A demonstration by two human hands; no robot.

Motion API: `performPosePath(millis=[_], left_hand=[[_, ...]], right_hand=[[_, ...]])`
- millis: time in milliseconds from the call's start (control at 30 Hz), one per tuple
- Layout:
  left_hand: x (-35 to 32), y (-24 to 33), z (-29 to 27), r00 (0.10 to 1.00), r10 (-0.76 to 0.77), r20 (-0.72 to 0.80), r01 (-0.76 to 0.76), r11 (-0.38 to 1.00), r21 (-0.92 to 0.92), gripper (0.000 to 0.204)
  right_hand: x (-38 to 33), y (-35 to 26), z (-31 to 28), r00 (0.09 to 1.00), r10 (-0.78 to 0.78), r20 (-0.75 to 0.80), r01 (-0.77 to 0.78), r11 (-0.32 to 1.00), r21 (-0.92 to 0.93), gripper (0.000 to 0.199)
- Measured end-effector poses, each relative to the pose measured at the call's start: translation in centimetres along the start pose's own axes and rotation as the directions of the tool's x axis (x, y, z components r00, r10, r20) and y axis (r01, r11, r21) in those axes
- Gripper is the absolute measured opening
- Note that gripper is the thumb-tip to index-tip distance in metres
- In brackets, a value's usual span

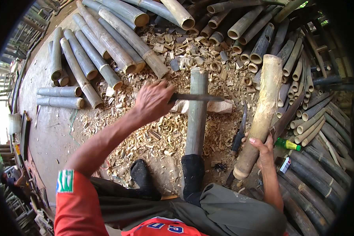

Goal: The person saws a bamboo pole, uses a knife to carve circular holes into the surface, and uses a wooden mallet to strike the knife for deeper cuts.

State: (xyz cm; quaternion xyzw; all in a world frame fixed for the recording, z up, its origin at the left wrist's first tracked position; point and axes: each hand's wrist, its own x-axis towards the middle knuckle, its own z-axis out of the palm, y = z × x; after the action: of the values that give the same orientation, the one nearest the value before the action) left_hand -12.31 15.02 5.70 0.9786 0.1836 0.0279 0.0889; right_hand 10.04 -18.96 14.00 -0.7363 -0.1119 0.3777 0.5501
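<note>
My left hand (155, 96) is closed round the handle of a knife (200, 97). Its dark blade lies across a grey-green bamboo tube (197, 129), which rests over a pale wood block (223, 106). The near end of that tube meets my black-covered right foot (192, 175). On the right, my right hand (263, 149) grips the lower part of a thick, pale bamboo length (262, 104), its upper surface frayed and scuffed. This piece is tilted, with its top leaning slightly right. Some of my right fingers are hidden behind it.
Wood chips and shavings (161, 133) cover the ground between the piles. Several cut bamboo tubes (106, 39) lie at far left, and more are stacked (322, 118) along the right. A second knife (240, 131) and a green bottle (287, 144) lie near my right hand.
</note>
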Motion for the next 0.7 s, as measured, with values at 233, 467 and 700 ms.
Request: performPosePath(millis=[233,467,700], left_hand=[[-8.4,0.8,5.2,0.994,-0.024,0.11,0.041,0.987,-0.156,0.028],[-8.7,1.3,6.1,0.984,-0.097,0.151,0.116,0.985,-0.125,0.028],[-8.3,1.1,6.4,0.957,-0.15,0.249,0.173,0.982,-0.072,0.016]], right_hand=[[0.7,-0.2,-0.2,0.988,0.139,0.07,-0.125,0.977,-0.171,0.067],[1.4,-1.8,0.7,0.985,-0.003,0.172,0.073,0.911,-0.406,0.078],[1.6,-2.7,2.1,0.923,-0.129,0.362,0.34,0.71,-0.616,0.081]])
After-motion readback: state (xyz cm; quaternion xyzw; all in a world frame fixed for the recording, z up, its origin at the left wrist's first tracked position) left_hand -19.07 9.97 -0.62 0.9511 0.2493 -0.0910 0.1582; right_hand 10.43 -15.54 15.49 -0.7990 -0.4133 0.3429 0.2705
